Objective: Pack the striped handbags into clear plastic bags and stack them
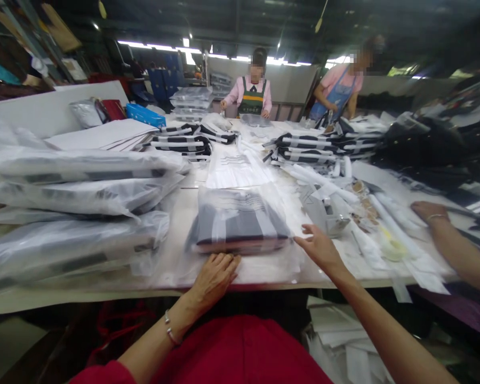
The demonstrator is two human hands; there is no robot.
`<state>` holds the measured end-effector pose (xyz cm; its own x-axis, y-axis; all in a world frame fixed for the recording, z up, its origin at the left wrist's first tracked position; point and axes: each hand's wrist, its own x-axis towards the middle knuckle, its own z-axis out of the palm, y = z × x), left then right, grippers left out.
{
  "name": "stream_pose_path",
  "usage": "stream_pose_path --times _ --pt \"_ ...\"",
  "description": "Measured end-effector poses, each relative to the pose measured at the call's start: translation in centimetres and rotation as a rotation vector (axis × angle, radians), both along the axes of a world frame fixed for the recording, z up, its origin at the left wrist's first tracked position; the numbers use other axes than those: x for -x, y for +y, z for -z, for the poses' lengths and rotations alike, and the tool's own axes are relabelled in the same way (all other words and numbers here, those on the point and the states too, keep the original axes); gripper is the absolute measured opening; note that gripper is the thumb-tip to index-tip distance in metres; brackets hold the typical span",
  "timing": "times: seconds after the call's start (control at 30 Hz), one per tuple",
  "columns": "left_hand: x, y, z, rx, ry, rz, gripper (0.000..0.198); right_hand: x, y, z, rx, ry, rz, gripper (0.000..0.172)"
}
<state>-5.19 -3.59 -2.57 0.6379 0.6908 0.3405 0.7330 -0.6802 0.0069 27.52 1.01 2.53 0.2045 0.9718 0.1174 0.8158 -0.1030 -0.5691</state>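
A dark folded garment in a clear plastic bag (240,226) lies flat on the table right in front of me. White strips show through the plastic, and rows of print run across its far part. My left hand (216,273) rests at the bag's near edge, palm down, its fingers laid out side by side. At the near right corner is my right hand (319,246), fingers spread, the lowest fingertips at the plastic's edge. Whether they touch it I cannot tell, as the picture is blurred. Just beyond lies a flat white printed plastic bag (240,169).
Bagged bundles (76,197) are piled at left. Dark folded garments with white strips (180,143) are stacked farther back, with another stack (308,146) to the right. Paper strips and a tape roll (392,245) lie at right, near another person's hand (430,210). Two people stand opposite.
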Motion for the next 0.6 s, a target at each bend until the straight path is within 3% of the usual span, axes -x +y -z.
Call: stream_pose_path --times 0.03,0.1,0.13,0.2,0.23,0.3,0.4,0.47,0.53,0.6 --pt "0.0 0.1 0.1 0.005 -0.008 0.006 0.042 1.2 0.6 -0.9 -0.148 -0.044 -0.044 0.047" --pt "0.0 0.1 0.2 0.025 -0.019 0.006 0.040 4.6 2.5 -2.6 -0.370 -0.089 -0.261 0.047" --pt "0.1 0.1 0.2 0.044 -0.020 0.001 0.038 6.4 3.7 -3.2 -0.397 -0.089 -0.413 0.047" --pt "0.2 0.0 -0.1 0.090 -0.015 -0.013 0.037 9.5 6.6 -3.5 -0.298 -0.112 -0.634 0.051" --pt "0.3 -0.1 -0.6 0.118 -0.014 -0.014 0.035 10.3 8.2 -3.4 -0.189 -0.128 -0.641 0.053" --pt "0.0 -0.3 -2.3 0.181 -0.041 -0.002 0.023 10.4 11.2 -2.6 0.032 -0.151 -0.488 0.051" --pt "-1.2 1.0 -6.2 0.217 -0.203 0.003 0.013 8.5 14.5 -1.2 0.144 -0.162 -0.239 0.052" --pt "-2.2 3.8 -8.7 0.182 -0.306 -0.029 0.024 7.7 15.8 -0.4 0.115 -0.161 -0.213 0.055" --pt "-2.4 7.8 -10.1 0.190 -0.265 -0.115 0.043 7.6 16.5 0.3 0.092 -0.149 -0.264 0.053" --pt "-1.6 12.1 -10.0 0.352 -0.137 -0.389 0.049 7.4 16.8 0.9 0.099 -0.131 -0.324 0.046"
